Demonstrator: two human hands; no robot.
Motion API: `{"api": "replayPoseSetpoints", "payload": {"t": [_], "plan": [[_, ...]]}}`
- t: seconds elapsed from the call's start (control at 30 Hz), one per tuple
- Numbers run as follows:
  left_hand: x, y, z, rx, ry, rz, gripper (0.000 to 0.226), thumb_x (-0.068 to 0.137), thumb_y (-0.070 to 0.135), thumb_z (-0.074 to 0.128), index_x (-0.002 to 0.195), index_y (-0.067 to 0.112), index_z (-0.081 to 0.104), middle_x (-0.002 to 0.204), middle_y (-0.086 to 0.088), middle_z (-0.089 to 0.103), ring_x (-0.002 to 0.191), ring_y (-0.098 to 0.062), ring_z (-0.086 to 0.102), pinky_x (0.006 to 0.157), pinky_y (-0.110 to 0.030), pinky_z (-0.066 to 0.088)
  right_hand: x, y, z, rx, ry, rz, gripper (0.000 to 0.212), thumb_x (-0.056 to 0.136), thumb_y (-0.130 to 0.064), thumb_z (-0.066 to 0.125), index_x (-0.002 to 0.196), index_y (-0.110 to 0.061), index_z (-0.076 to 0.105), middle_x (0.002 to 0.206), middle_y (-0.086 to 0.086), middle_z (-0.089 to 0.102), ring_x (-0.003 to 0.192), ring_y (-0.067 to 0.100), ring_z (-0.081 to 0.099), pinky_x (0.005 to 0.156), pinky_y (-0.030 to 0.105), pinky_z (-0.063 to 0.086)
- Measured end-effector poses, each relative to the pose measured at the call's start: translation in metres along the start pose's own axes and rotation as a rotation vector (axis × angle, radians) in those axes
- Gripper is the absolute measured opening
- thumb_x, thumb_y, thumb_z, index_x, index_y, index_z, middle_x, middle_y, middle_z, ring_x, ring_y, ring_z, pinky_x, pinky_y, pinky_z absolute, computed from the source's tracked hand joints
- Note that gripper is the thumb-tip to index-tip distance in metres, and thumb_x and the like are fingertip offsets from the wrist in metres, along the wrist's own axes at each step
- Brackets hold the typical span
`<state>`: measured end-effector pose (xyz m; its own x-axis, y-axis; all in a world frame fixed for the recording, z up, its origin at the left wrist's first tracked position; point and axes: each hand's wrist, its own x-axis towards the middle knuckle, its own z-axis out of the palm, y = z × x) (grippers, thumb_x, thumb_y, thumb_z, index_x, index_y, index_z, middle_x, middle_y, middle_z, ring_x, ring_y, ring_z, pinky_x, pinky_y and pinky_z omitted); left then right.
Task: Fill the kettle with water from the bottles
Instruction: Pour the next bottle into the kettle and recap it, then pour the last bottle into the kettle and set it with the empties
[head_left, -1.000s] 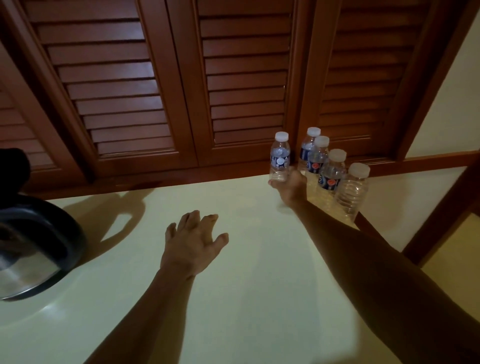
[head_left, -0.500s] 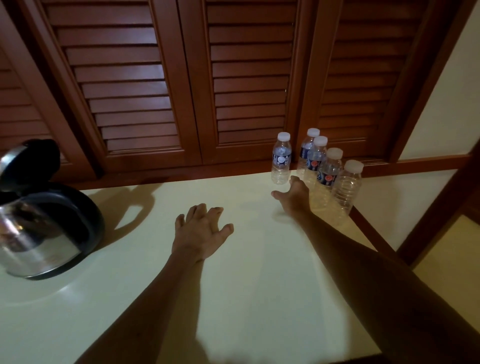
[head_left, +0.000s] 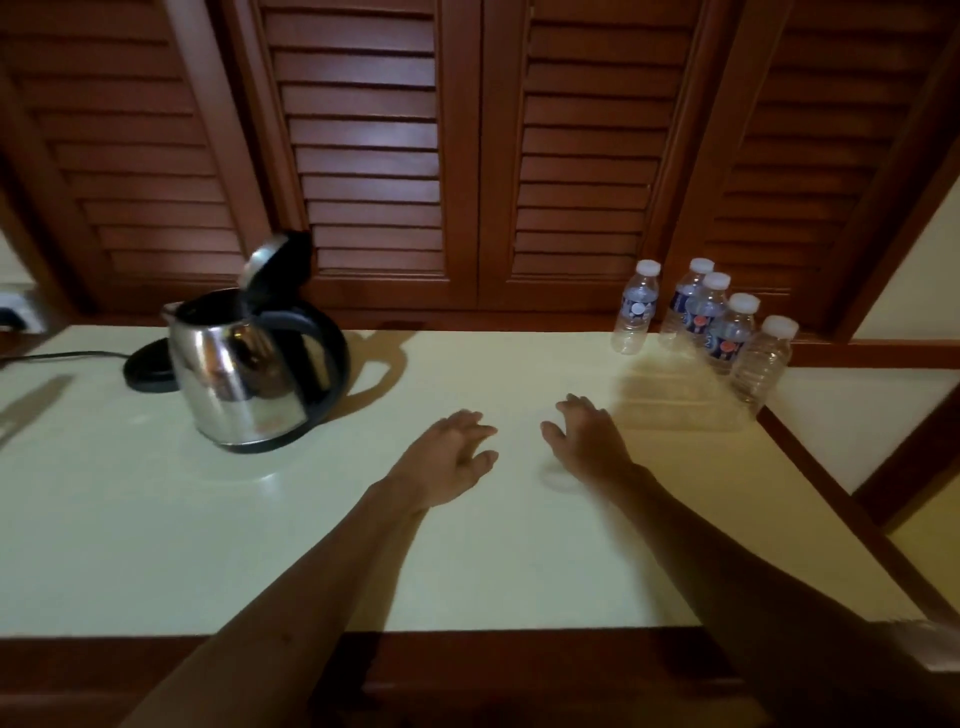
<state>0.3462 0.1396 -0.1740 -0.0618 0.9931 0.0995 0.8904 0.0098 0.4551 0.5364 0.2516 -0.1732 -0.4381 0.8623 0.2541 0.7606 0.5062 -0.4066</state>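
A shiny steel kettle (head_left: 244, 374) with a black handle stands on the pale tabletop (head_left: 156, 519) at the left, its lid tipped up. Several small capped water bottles (head_left: 701, 322) stand in a cluster at the table's far right corner; the leftmost one (head_left: 635, 312) is slightly apart from the rest. My left hand (head_left: 447, 457) and my right hand (head_left: 587, 436) hover over the middle of the table, fingers relaxed, holding nothing. Both hands are well short of the bottles and to the right of the kettle.
The kettle's black base (head_left: 150, 369) lies behind it with a cord running left. Brown louvred doors (head_left: 374, 156) rise behind the table. A dark wooden edge (head_left: 467, 670) runs along the table's near side, and the table ends just right of the bottles.
My right hand let go of the leftmost bottle and drew back to the table's middle. The view swung left and back, bringing the whole kettle into sight.
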Motion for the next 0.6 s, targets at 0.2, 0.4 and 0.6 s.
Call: {"api": "replayPoseSetpoints", "payload": {"t": [0.2,0.4,0.6], "plan": [[-0.093,-0.055,-0.044,-0.011,-0.04,0.075,0.046,0.1,0.039,0.053,0.142,0.019,0.055,0.154,-0.002,0.045,0.144,-0.017,0.037,0.118,-0.035,0.03,-0.047,-0.118,0.048,0.093,-0.108,-0.257,0.04,0.095,-0.026,0.057,0.129,-0.007,0.059,0.144,0.006,0.05,0.139,0.018,0.038,0.112,0.025,0.021],[-0.205,-0.145,-0.115,-0.021,0.048,-0.017,0.039,0.098,0.033,0.06,0.132,0.014,0.064,0.147,0.002,0.053,0.134,-0.013,0.049,0.112,-0.027,0.036,-0.07,-0.25,0.096,0.135,-0.215,-0.378,0.038,0.094,-0.032,0.056,0.126,-0.014,0.062,0.143,-0.001,0.052,0.136,0.014,0.04,0.114,0.03,0.028],[-0.295,-0.247,-0.184,-0.113,0.22,-0.26,0.031,0.094,0.03,0.064,0.119,0.013,0.072,0.125,0.0,0.07,0.109,-0.013,0.067,0.097,-0.032,0.052,-0.079,-0.348,0.135,0.192,-0.267,-0.449,0.038,0.092,-0.031,0.06,0.125,-0.013,0.063,0.14,0.0,0.054,0.132,0.014,0.045,0.113,0.029,0.03]]}}
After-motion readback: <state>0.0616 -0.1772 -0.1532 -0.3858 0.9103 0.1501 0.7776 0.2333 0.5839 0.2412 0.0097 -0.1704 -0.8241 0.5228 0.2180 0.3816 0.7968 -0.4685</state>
